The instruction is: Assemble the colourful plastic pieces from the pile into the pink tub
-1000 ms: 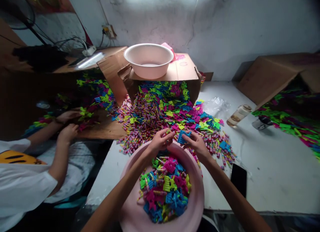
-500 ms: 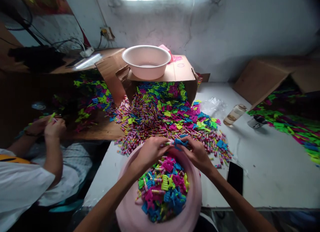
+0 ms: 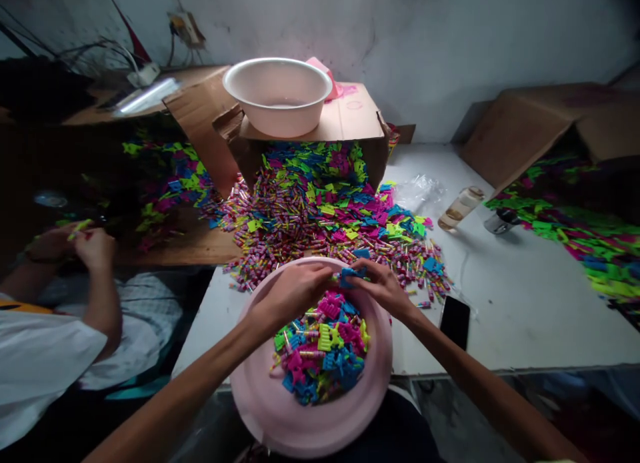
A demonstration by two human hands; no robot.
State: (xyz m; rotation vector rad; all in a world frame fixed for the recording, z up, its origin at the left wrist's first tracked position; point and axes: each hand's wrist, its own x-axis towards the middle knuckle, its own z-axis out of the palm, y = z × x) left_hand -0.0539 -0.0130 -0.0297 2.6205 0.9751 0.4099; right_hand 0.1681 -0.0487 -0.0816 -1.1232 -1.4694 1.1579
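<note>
Over the far rim of a pink basin point(image 3: 310, 428), my left hand point(image 3: 300, 290) is closed in a pinch on a small striped tube, mostly hidden by the fingers. My right hand point(image 3: 383, 286) pinches a blue plastic piece point(image 3: 351, 275), its end meeting the left fingertips. Another blue piece point(image 3: 361, 253) shows just beyond the right fingers; whether it is held I cannot tell. Inside the basin lies a heap of pink, blue, yellow and green figure-shaped pieces point(image 3: 330, 336), some with striped tubes. Behind my hands spreads a pile of loose striped tubes point(image 3: 280, 226).
A cardboard box point(image 3: 367, 113) spills coloured pieces and carries a white bowl point(image 3: 277, 116). To the right are a bottle point(image 3: 461, 208), a metal cup point(image 3: 501, 221), a phone point(image 3: 455, 322) and another box point(image 3: 520, 130). At left, a co-worker's hands point(image 3: 95, 248) hold a yellow-green piece.
The view has shifted, so the basin and table sit higher in the picture. My hands stay together, the left fingers now covering more of the tube beside the blue piece.
</note>
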